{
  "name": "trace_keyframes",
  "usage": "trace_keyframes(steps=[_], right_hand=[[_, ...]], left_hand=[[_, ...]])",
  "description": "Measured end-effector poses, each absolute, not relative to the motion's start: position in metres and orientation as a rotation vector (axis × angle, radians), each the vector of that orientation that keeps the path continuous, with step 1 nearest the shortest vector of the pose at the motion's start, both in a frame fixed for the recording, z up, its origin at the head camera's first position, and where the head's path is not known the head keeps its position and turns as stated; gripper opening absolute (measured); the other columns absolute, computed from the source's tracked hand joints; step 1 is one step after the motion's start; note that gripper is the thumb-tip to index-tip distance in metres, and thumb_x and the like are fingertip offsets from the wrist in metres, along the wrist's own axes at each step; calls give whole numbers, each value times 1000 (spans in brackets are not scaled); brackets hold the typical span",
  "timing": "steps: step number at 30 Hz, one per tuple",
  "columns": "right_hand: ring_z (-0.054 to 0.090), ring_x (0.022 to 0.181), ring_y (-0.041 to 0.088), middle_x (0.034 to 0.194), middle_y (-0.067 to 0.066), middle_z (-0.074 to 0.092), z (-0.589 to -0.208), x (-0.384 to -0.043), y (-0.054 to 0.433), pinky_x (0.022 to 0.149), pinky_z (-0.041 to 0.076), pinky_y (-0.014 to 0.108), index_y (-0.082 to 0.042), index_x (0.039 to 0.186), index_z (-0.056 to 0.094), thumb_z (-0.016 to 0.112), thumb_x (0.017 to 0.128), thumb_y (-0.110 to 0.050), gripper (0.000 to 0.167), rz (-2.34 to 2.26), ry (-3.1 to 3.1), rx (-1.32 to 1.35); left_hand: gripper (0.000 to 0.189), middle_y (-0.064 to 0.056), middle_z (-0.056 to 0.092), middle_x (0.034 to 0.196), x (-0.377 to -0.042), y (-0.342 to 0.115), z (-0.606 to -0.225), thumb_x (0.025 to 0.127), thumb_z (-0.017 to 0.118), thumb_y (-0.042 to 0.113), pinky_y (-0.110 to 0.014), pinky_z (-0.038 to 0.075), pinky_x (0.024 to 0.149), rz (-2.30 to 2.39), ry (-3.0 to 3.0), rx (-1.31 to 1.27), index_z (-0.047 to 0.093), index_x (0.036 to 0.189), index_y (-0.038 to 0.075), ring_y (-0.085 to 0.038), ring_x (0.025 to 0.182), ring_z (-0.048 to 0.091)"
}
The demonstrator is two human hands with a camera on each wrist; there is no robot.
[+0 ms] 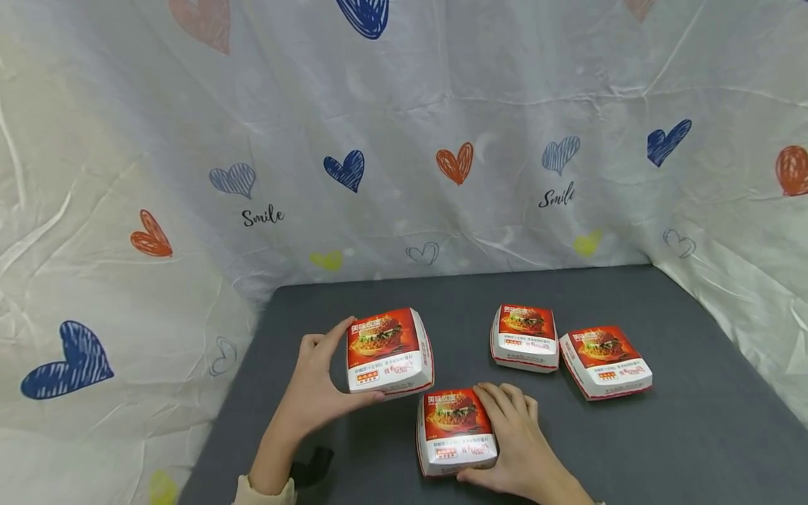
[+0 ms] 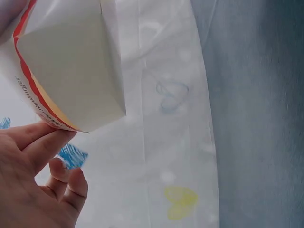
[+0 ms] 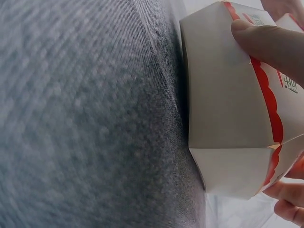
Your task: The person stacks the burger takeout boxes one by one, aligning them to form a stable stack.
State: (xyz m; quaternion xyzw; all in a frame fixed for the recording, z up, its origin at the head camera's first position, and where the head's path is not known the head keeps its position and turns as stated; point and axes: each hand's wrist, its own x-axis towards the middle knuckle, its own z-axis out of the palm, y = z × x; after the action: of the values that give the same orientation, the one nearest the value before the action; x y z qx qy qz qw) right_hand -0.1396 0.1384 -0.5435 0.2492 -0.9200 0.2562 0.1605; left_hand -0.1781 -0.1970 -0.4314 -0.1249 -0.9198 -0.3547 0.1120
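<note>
My left hand grips a hamburger box with a red and white printed lid, thumb at its near edge and fingers at its far left corner. The left wrist view shows the box's plain white underside, with the box raised off the table. A second hamburger box sits just nearer and to the right; my right hand holds it by its right side. In the right wrist view, the thumb presses this box's side, and its base is against the grey cloth.
Two more hamburger boxes stand at the right, one farther back and one beside it, turned askew. They lie on a dark grey table. A white curtain printed with hearts hangs behind and along the sides.
</note>
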Motion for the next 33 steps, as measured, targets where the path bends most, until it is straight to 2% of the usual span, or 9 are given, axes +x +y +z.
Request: trace_keyframes(steps=[11, 17, 20, 24, 33], right_hand=[[41, 131, 28, 148, 12, 58, -542, -137, 139, 97, 32, 53, 0, 152, 53, 90, 58, -80, 129, 781, -2649, 687], [40, 133, 26, 152, 12, 55, -546, -137, 138, 97, 33, 49, -1, 155, 50, 91, 59, -78, 131, 852, -2621, 679], [40, 134, 22, 155, 11, 52, -549, -136, 137, 102, 42, 48, -2, 158, 47, 93, 61, -75, 130, 959, -2603, 690], [41, 133, 17, 159, 11, 48, -554, -136, 138, 103, 51, 47, -8, 162, 42, 94, 64, -69, 126, 1126, -2575, 701], [43, 132, 16, 159, 2, 46, -562, -141, 141, 102, 49, 45, -18, 164, 39, 99, 62, -61, 126, 1214, -2490, 722]], left_hand=[[121, -2, 49, 125, -152, -166, -440, 60, 103, 53, -43, 56, 84, -1130, -2727, -470, 45, 162, 24, -15, 114, 37], [120, -4, 51, 127, -143, -155, -449, 60, 103, 53, -44, 55, 85, -1219, -2744, -485, 45, 162, 29, -23, 113, 41], [121, -2, 51, 128, -139, -151, -452, 60, 103, 55, -42, 53, 84, -1235, -2775, -480, 44, 162, 30, -22, 111, 41], [121, 3, 53, 130, -134, -147, -454, 59, 103, 56, -41, 52, 85, -1239, -2805, -456, 45, 162, 31, -18, 110, 41], [123, 9, 55, 140, -131, -136, -456, 57, 106, 50, -36, 52, 84, -1212, -2770, -538, 45, 162, 29, -18, 109, 42]])
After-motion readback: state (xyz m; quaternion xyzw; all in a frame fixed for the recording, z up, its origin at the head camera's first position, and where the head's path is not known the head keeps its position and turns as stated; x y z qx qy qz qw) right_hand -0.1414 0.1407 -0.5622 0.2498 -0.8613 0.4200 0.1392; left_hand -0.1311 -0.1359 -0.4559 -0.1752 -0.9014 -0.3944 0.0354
